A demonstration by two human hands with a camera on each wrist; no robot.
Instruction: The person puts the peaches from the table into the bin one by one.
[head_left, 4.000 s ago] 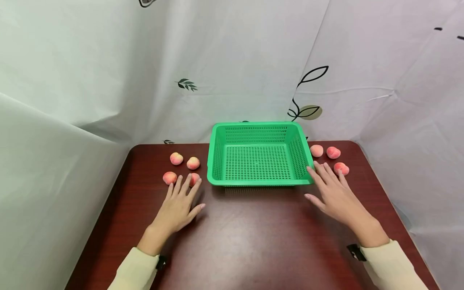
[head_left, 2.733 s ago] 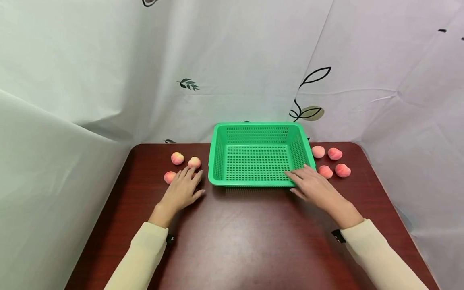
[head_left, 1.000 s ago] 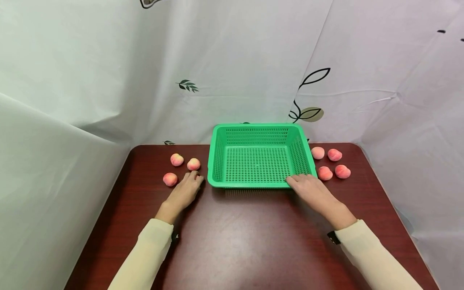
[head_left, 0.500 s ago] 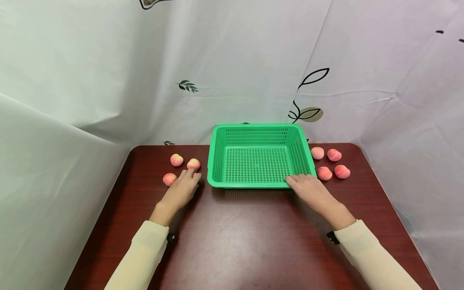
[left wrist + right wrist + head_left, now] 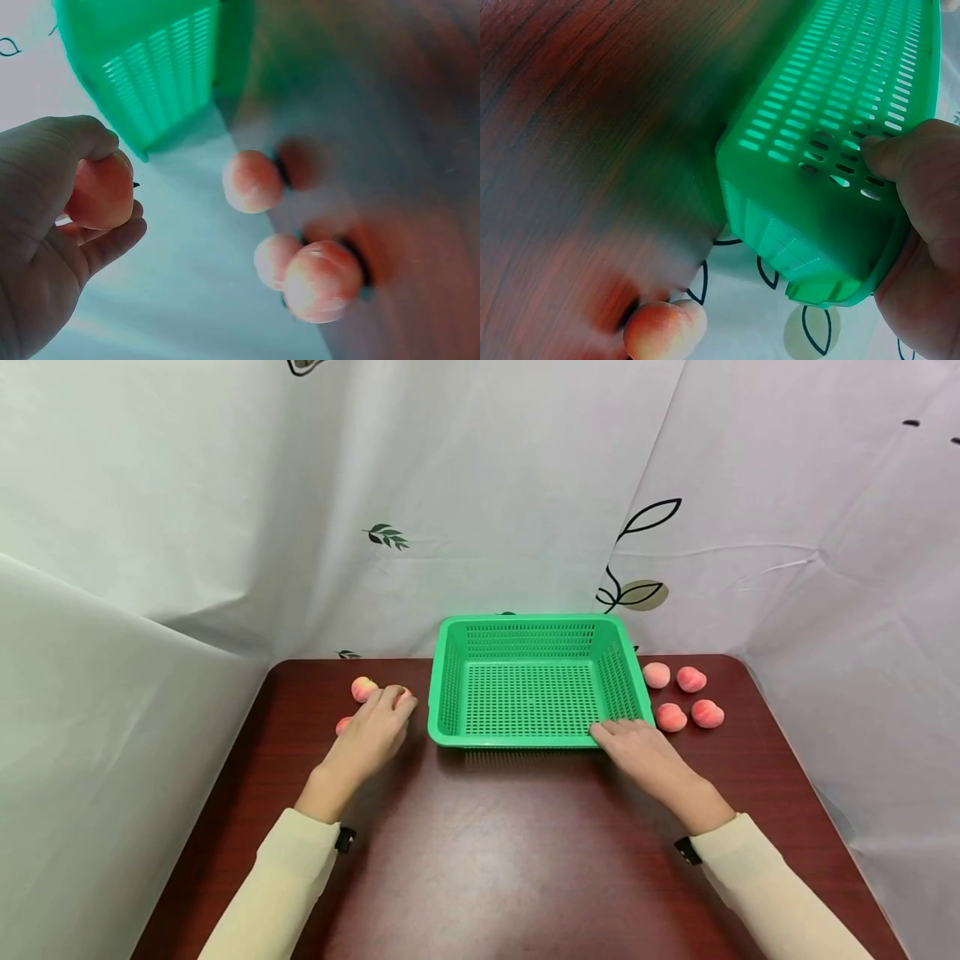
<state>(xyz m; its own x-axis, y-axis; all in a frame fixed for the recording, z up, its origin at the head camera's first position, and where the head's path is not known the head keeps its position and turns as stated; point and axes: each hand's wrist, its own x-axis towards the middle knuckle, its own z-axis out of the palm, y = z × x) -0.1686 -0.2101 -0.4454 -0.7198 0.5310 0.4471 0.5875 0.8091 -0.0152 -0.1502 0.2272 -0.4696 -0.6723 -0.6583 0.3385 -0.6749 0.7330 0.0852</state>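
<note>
A green perforated basket (image 5: pixel 444 681) stands at the middle of a dark red table (image 5: pixel 510 860). My left hand (image 5: pixel 386 706) is just left of the basket and pinches a peach (image 5: pixel 97 195) between thumb and fingers, raised off the table. Three more peaches lie by it: one (image 5: pixel 251 180) nearer the basket and two (image 5: pixel 322 281) close together. In the head view one of them (image 5: pixel 363 688) shows beyond my fingers. My right hand (image 5: pixel 618 731) grips the basket's front right corner, thumb (image 5: pixel 889 154) against the perforated wall (image 5: pixel 810 112).
Several peaches (image 5: pixel 690 679) lie on the table right of the basket, one (image 5: pixel 664 330) close to its corner. A pale curtain (image 5: pixel 480 485) closes off the back and both sides. The table's front half is bare wood.
My left hand has closed on a peach and moved up and away from me with it. My right hand went from the table to the basket corner and has since stayed there.
</note>
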